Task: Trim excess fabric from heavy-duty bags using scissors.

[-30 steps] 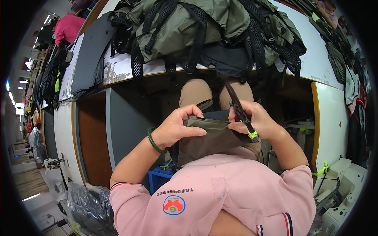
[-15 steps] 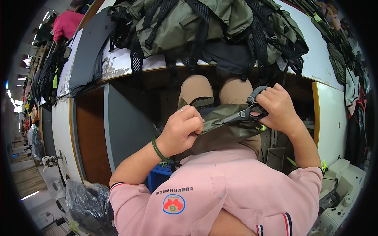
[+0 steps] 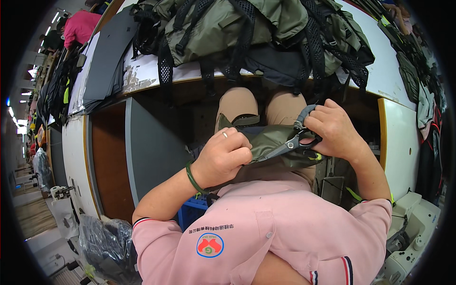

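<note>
Olive-green fabric (image 3: 273, 137) lies across my lap, between my two hands. My left hand (image 3: 225, 154) pinches its left edge, fingers closed. A pair of scissors (image 3: 285, 146) with wrapped grey handles is in my right hand (image 3: 334, 129), fingers through and around the loops. The blades point left along the near edge of the fabric, with the tips close to my left fingers. A narrow olive strip (image 3: 244, 120) stands out beyond my left hand. Below the scissors, a bit of yellow-green trim (image 3: 315, 156) shows.
Olive bags with black mesh straps (image 3: 237, 33) are heaped on the white table (image 3: 142, 76) ahead, straps hanging over its edge. Dark grey sheets (image 3: 108, 52) lie at the left. A sewing machine (image 3: 413, 232) stands at the lower right, a blue crate (image 3: 192, 211) by my left elbow.
My left hand has shifted slightly right and nearer the scissors. The scissor blades have moved a little down and left along the fabric. My right hand still grips the handles.
</note>
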`<state>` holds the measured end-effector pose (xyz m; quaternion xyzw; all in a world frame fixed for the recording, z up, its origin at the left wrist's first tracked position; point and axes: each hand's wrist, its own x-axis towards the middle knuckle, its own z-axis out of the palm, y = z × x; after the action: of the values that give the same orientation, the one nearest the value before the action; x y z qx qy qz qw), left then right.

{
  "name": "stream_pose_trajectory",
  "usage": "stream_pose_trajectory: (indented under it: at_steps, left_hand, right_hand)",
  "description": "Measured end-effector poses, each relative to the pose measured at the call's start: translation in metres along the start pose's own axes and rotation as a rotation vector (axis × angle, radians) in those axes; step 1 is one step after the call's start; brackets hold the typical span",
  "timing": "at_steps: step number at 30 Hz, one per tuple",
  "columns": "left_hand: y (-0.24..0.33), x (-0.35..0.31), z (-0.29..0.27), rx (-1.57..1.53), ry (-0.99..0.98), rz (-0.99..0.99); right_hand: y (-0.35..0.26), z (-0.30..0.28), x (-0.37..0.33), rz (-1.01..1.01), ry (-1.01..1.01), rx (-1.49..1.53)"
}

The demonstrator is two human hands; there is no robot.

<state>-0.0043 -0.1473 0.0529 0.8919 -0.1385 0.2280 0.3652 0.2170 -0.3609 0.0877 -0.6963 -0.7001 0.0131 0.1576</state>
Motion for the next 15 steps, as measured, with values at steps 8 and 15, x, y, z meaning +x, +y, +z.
stream_pose_trajectory:
  at_steps: [8,15]
  left_hand:
    - [-0.0008,-0.0016,-0.0007,0.025,0.001,0.029]
    - [-0.0031,-0.0054,0.0015,0.034,0.006,0.071]
  right_hand:
    - [0.0010,0.0059,0.0004,0.008,-0.050,0.044]
    - [-0.0017,0.0011,0.0000,0.049,-0.153,0.138]
